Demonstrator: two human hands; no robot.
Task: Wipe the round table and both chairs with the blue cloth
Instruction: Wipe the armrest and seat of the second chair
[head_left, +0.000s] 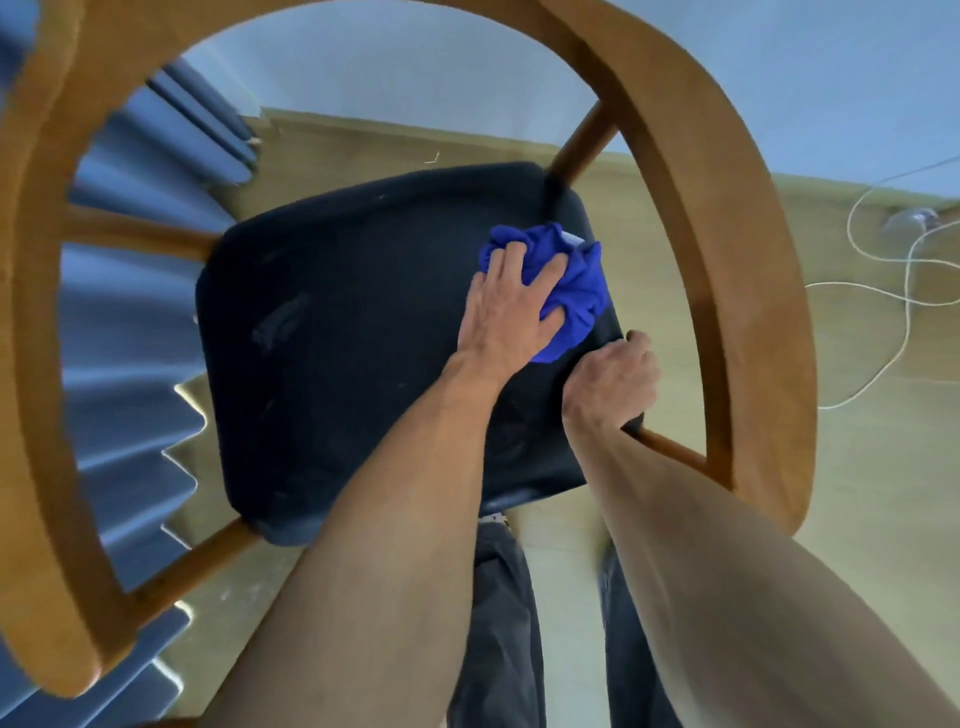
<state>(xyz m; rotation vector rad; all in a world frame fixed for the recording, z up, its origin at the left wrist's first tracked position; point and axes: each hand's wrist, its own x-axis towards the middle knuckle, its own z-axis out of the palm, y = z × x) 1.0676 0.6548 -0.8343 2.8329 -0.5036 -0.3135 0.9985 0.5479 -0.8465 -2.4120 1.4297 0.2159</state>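
Observation:
I look straight down on a chair with a curved wooden frame (717, 218) and a dark padded seat (337, 338). The bunched blue cloth (576, 291) lies on the seat's far right part. My left hand (506, 312) presses down on the cloth with its fingers spread over it. My right hand (610, 379) is closed around the seat's right edge, beside a wooden strut. The round table and the other chair are out of sight.
Blue pleated curtains (130, 322) hang at the left, behind the chair frame. A white cable (883, 270) loops across the pale wooden floor at the right. My legs in dark trousers (498, 623) stand just below the seat.

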